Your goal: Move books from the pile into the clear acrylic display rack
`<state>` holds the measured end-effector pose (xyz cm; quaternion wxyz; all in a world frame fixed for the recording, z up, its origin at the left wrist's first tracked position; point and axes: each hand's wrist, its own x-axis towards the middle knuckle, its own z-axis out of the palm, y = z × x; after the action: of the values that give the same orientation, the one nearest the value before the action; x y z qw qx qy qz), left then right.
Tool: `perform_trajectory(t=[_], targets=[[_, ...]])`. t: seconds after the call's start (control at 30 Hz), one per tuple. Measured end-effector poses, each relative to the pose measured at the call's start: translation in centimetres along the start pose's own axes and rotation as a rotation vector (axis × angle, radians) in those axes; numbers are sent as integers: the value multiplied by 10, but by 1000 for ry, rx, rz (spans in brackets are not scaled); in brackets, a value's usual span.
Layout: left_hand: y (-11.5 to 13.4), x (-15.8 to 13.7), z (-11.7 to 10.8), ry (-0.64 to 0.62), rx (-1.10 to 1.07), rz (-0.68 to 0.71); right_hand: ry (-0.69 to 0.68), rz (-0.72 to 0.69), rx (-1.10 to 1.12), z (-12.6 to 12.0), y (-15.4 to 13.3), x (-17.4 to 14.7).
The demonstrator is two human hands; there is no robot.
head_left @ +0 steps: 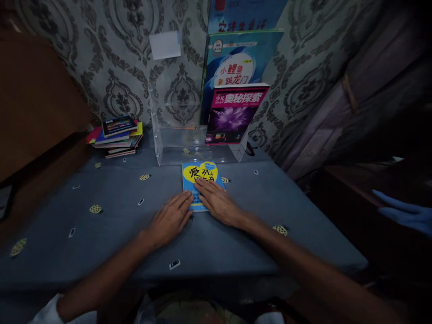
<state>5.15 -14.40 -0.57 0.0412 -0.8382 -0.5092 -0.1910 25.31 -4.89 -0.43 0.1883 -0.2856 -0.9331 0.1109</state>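
Note:
A blue book (200, 168) with a yellow heart on its cover lies flat on the cloth-covered table. Across the middle of its cover rests my right hand (218, 201), palm down, fingers stretched out. My left hand (173, 215) lies flat at the book's left edge, fingertips touching or just beside it; nothing is in its grasp. Directly behind the book stands a clear acrylic display rack (177, 138). On the rack's right side lean a pink-and-purple book (232, 118), a teal book (245, 49) behind it, and a blue book (249, 13) at the top, cut off by the frame.
A pile of books (118, 138) sits on the table's back left. The blue-grey tablecloth (118, 243) has a pineapple print. A brown box-like object (37, 103) stands at left, patterned wallpaper (128, 63) behind, a curtain (324, 112) at right. Blue finger-like shapes (405, 211) show far right.

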Motion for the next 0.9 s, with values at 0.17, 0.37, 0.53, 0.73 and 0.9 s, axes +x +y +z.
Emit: perform_trajectory(t=[0.17,0.37,0.53,0.73,0.9], targets=[[-4,1,-4,-7,-53,-1,-23,-8,39,-11,13,-5],[-24,22,-4,1,-123,-57,-8,43,46,-12,48,6],[-53,52,6,-39,-151,-159,16,108,87,-11,80,26],[-87,84,19,-54,-160,-206,96,141,116,-13,101,38],[-99,94,25,-2,-171,-183,124,114,116,-12,106,35]])
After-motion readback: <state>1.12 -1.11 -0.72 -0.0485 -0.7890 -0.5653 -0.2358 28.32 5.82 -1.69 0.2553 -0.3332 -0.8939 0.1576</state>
